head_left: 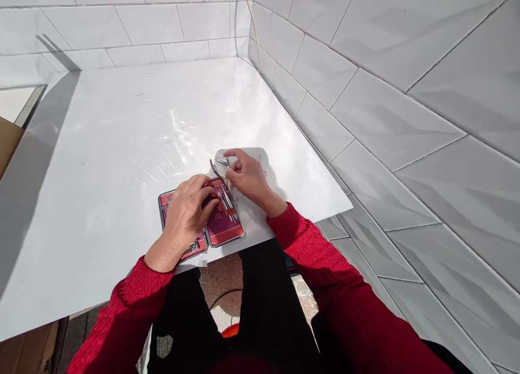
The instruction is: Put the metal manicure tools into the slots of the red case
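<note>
While your left hand (189, 209) lies spread on the open red manicure case with its steel tools (203, 218) at the white bench's (101, 163) near edge, your right hand (246, 178) pinches slim steel scissors (219, 177) just above the case's right half.

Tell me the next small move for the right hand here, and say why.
Probably ease the metal tool clear of the open red case. The right hand pinches its upper end, its lower end sits among the case's tools, and the left hand presses on the case, steadying it.
</note>
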Available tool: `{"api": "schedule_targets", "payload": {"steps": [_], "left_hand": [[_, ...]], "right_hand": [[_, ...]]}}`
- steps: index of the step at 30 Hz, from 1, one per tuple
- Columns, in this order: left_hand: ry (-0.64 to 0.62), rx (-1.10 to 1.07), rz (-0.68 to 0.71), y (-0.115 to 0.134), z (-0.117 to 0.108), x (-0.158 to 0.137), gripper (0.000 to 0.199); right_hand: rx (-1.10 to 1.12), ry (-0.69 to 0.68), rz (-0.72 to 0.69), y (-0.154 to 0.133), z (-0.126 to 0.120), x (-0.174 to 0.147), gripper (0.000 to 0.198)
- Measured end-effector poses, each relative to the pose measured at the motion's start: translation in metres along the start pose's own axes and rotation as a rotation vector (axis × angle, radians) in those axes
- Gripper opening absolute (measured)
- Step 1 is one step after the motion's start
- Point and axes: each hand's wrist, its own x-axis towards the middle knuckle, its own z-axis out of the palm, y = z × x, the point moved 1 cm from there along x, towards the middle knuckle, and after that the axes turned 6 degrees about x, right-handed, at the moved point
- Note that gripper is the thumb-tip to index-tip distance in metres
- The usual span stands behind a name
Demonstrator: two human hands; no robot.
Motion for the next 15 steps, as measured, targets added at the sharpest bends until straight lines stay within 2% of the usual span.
{"api": "schedule_targets", "payload": {"steps": [6, 15], "left_hand": [[0.173, -0.042, 0.047, 0.007, -0.009, -0.006, 0.015], [0.235, 0.091, 0.159, 0.012, -0.009, -0.012, 0.008]], "right_hand": [[0.101, 0.027, -0.050, -0.004, 0.005, 0.000, 0.036], [0.150, 0.086, -0.152, -0.013, 0.008, 0.002, 0.027]]}}
